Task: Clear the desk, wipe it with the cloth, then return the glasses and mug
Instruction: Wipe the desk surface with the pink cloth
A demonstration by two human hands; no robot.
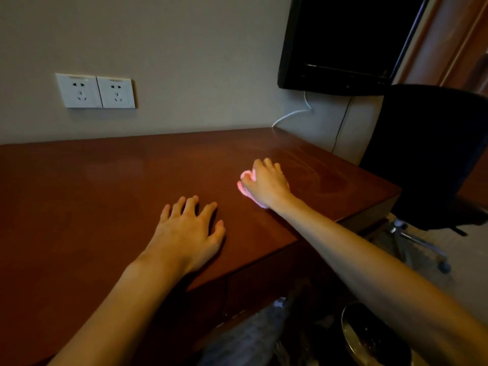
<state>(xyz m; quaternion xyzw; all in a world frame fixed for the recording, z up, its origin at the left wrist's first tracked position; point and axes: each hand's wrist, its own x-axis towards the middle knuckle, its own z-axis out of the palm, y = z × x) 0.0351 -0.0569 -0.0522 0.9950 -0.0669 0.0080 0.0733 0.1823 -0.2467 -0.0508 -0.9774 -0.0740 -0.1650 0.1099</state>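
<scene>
Dim light fell over a reddish wooden table point(79, 207), bare of glasses and mug, neither in view. Near its front edge the left hand point(184, 231) lay flat, fingers spread, grip released, apparently bracing. Farther toward the right edge, the right hand point(266, 183) pressed a bunched pink cloth point(244, 184) down, its grip grasping the cloth, seemingly mid-wipe.

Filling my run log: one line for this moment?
phase: wiping | right hand: presses pink cloth on desk | left hand: flat on desk
</scene>
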